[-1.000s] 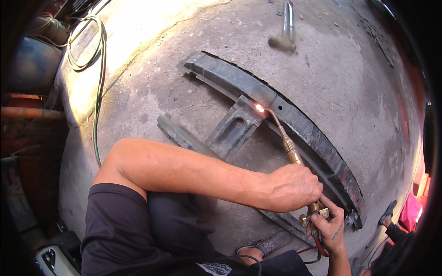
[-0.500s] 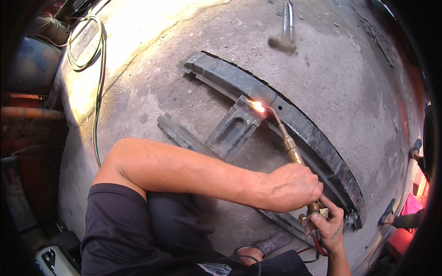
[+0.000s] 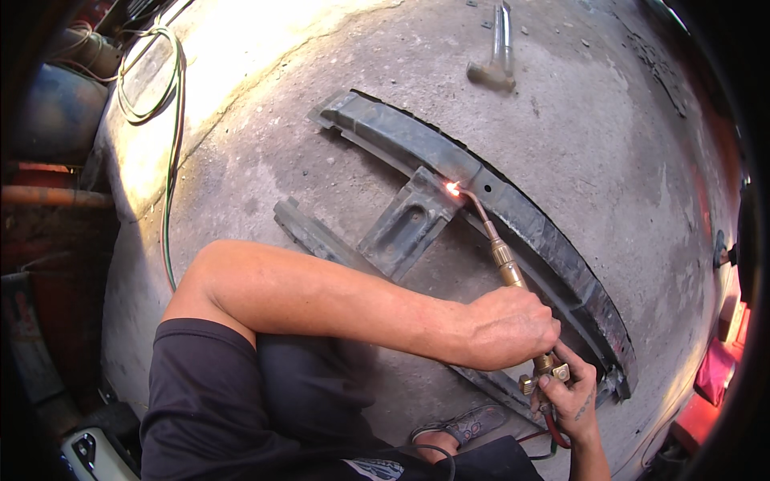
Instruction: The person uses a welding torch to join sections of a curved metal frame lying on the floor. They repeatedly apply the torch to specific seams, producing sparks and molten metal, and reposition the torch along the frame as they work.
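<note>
A brass gas torch (image 3: 505, 258) slants up and away from my hands, its thin bent tip at a grey metal frame (image 3: 525, 212). A small bright flame (image 3: 452, 188) burns where the short cross plate (image 3: 411, 220) meets the long curved beam. My left hand (image 3: 513, 325) is wrapped round the torch body, fingers closed. Just below, my right hand (image 3: 571, 393) closes on the handle's rear end, with thumb and fingers by the brass valve knobs (image 3: 544, 375). A red hose (image 3: 553, 425) runs out beneath my right hand.
A hammer (image 3: 497, 60) lies on the concrete floor beyond the beam. Coiled green hoses (image 3: 172, 88) run down the left, beside a blue tank (image 3: 60, 112). My shoe (image 3: 477, 422) is close to the frame's near bar. Red objects (image 3: 698, 421) stand at the right edge.
The flame has shrunk to a small glow, and the torch has shifted very slightly. At the right edge, another person's foot and leg have moved mostly out of view.
</note>
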`<state>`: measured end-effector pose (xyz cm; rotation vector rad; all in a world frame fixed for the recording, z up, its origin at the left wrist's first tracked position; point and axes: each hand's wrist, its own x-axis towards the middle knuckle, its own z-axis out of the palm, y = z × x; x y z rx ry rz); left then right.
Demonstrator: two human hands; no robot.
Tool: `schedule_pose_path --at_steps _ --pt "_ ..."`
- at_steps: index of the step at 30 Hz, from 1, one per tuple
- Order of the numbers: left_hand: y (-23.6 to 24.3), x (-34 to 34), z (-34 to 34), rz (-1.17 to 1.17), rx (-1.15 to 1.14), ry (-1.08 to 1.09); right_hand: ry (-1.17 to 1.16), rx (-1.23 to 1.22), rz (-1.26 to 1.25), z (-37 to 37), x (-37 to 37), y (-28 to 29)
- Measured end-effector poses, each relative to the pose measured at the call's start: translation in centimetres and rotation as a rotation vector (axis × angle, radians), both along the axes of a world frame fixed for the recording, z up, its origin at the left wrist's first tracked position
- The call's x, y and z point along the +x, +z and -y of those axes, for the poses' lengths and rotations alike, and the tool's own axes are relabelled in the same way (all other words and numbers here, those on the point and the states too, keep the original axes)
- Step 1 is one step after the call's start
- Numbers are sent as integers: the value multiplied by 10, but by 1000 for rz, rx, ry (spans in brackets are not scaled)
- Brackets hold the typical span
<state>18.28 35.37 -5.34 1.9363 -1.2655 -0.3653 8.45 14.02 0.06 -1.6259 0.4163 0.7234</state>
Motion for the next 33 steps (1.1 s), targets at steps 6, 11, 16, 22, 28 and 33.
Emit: schedule_pose_path --at_steps 6,11,16,22,28,33 --pt "-1 0 0 18 -1 -3 -1 9 -4 2 -1 -4" --pt "-2 0 -1 24 2 -1 -43 48 -13 -1 -1 -5" --pt "0 0 0 1 5 4 -59 74 -27 0 -2 -4" --pt "-2 -1 -1 21 -3 3 -45 46 -21 -3 0 -3" --pt "1 1 -2 15 16 -6 -39 43 2 0 -2 -7" --pt "0 0 -1 13 33 -5 -41 62 -5 -1 -1 -6"
